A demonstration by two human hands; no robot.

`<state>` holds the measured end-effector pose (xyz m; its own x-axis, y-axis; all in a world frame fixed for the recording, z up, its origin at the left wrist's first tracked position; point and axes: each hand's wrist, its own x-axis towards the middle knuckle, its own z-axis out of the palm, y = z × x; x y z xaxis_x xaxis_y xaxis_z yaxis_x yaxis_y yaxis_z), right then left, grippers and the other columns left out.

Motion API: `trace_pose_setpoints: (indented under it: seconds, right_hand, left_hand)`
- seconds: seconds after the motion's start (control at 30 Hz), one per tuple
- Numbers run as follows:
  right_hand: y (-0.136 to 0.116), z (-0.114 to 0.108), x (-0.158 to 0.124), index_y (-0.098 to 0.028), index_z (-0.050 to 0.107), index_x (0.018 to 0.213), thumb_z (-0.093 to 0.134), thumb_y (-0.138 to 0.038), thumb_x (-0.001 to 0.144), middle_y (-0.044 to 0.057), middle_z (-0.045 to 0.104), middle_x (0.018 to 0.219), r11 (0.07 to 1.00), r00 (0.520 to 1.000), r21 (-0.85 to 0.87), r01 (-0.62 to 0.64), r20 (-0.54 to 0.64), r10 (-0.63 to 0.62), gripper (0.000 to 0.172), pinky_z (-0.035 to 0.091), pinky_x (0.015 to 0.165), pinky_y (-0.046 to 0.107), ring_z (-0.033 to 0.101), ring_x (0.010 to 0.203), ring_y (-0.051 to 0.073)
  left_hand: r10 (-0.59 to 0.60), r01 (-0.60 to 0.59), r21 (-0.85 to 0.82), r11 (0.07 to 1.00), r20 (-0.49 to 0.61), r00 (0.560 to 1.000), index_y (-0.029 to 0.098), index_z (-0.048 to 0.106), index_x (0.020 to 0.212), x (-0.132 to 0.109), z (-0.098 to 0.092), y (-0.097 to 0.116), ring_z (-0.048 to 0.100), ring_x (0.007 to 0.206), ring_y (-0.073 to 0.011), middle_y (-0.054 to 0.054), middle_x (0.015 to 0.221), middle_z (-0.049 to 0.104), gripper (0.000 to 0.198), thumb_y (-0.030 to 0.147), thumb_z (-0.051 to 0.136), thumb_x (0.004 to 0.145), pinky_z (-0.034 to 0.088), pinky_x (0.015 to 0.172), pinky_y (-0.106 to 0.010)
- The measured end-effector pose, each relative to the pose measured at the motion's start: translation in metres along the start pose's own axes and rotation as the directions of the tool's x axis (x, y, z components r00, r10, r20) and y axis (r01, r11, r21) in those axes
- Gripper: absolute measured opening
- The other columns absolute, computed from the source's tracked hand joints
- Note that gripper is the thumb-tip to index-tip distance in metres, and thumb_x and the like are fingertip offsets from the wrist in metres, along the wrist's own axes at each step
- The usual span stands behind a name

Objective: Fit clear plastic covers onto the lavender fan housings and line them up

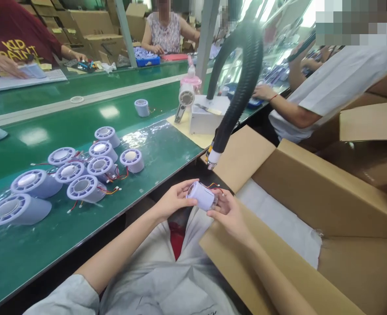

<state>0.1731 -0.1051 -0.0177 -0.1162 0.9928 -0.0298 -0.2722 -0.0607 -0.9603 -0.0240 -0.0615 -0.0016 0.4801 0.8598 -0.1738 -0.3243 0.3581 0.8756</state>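
Between my two hands, over my lap, is a small lavender fan unit (202, 195), a round housing with thin coloured wires at its right end. My left hand (180, 197) grips its left end, fingers on top and thumb below. The fingers of my right hand (226, 211) close on the wired end. Just above hangs the white tip (213, 158) of a black flexible hose, apart from the unit. Several similar lavender fan units (82, 187) stand on the green bench to the left, round vented faces up, wires trailing.
An open cardboard box (344, 192) with a white sheet inside stands at my right. On the bench's far side are a single fan unit (142, 108), a handheld fan (186, 96) and a white box (209, 114). Other people work across the bench and to the right.
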Motion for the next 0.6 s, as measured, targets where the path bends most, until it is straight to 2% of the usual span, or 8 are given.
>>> trace_pose_setpoints:
  seconds: [0.13, 0.27, 0.43, 0.6]
  right_hand:
    - [0.023, -0.007, 0.043, -0.025, 0.050, 0.106, 0.087, -0.033, 0.060, 0.008, 0.060, 0.119, 0.992, 0.984, 0.015, 0.124, -0.129, -0.121, 0.059, 0.054, 0.094, 0.043, 0.060, 0.113, 0.027]
    - [0.028, -0.013, 0.065, -0.024, 0.049, 0.109, 0.087, -0.033, 0.060, 0.011, 0.059, 0.122, 0.984, 0.972, 0.022, 0.176, -0.162, -0.170, 0.062, 0.050, 0.098, 0.048, 0.058, 0.117, 0.029]
    - [0.028, -0.016, 0.063, -0.025, 0.052, 0.107, 0.090, -0.036, 0.055, 0.009, 0.062, 0.119, 0.987, 0.979, 0.000, 0.162, -0.128, -0.160, 0.065, 0.054, 0.094, 0.047, 0.059, 0.115, 0.030]
    - [0.013, -0.012, 0.035, -0.024, 0.059, 0.106, 0.088, -0.029, 0.060, 0.009, 0.063, 0.122, 0.991, 0.994, -0.081, 0.105, -0.003, -0.106, 0.055, 0.054, 0.095, 0.046, 0.059, 0.115, 0.028]
  left_hand:
    - [0.060, -0.060, 0.002, 0.998, 0.019, 0.998, 0.014, 0.064, 0.120, 0.055, -0.004, 0.008, 0.060, 0.115, -0.0279, -0.014, 0.118, 0.069, 0.071, 0.031, 0.090, 0.056, 0.037, 0.106, -0.041]
    - [0.056, -0.059, 0.041, 0.997, 0.068, 0.996, 0.011, 0.066, 0.117, 0.076, -0.003, 0.022, 0.061, 0.112, -0.0282, -0.016, 0.119, 0.068, 0.069, 0.033, 0.090, 0.056, 0.036, 0.106, -0.042]
    - [0.031, -0.036, 0.065, 0.997, 0.077, 0.997, 0.015, 0.063, 0.117, 0.069, -0.009, 0.022, 0.060, 0.113, -0.0255, -0.014, 0.120, 0.066, 0.067, 0.028, 0.090, 0.056, 0.039, 0.103, -0.039]
    - [-0.012, 0.003, 0.091, 0.996, 0.090, 0.996, 0.021, 0.060, 0.116, 0.034, -0.014, 0.015, 0.061, 0.107, -0.0221, -0.010, 0.119, 0.064, 0.068, 0.016, 0.089, 0.055, 0.045, 0.093, -0.035]
